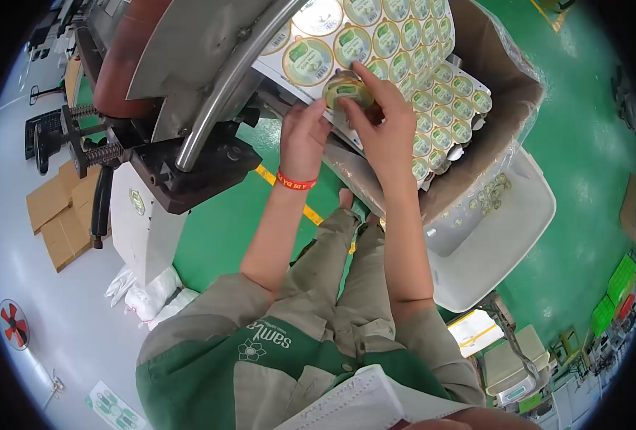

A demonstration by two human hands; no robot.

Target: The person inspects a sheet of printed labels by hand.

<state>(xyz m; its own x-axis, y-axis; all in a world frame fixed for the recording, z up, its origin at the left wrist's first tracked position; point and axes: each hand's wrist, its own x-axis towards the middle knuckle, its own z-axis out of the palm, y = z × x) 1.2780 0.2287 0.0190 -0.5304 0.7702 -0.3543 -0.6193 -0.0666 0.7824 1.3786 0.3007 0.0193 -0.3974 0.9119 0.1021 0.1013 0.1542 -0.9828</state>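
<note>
A small stack of round, green-and-gold printed lids (348, 92) is held in front of a printed sheet. My right hand (388, 115) pinches it from the right, thumb on its face and index finger at the upper edge. With curled fingers, my left hand (305, 136) grips the stack's lower left edge; a red band circles that wrist. Just behind is the white sheet (289, 70), bearing rows of the same round designs. One round spot near its top is bright white. More sheets of round lids (443, 115) lie in a lined carton (508, 79) on the right.
A machine with a steel bar (221, 86) and a red roller (128, 57) stands at the left. Below the carton sits a pale plastic tub (490, 251) with loose round pieces inside. Flattened cardboard (63, 215) and white bags (153, 294) are on the left.
</note>
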